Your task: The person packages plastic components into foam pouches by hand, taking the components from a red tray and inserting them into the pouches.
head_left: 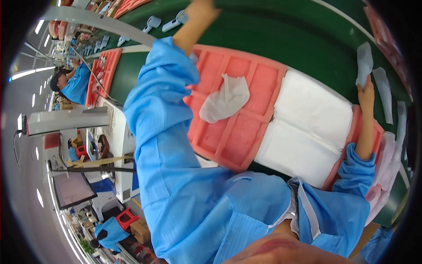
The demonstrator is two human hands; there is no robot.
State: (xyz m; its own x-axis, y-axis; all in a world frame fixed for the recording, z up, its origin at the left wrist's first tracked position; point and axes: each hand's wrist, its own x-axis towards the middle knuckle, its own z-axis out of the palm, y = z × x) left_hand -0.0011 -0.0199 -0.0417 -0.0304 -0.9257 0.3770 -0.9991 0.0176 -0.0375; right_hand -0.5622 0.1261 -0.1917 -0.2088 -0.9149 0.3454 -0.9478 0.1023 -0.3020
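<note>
At the far right my right hand [366, 94] is closed on the lower end of a translucent white pouch [364, 61], which stands up from the fingers. Another pale sleeve-like pouch [383, 94] lies just right of it. My left hand [202, 14] reaches to the far side over the green belt, smeared by motion, so its fingers cannot be made out. Close beside it lies a light blue handheld device [175, 22] with a round head. A crumpled white pouch [225, 100] rests across the dividers of a pink compartment tray [263, 103] in front of me.
White sheets [305, 127] cover a pink tray right of the compartments. More blue devices [151, 23] lie along the green belt [263, 26]. A grey curved bar [101, 20] crosses at upper left. Pink trays [103, 72] and a co-worker in blue [75, 83] are farther left.
</note>
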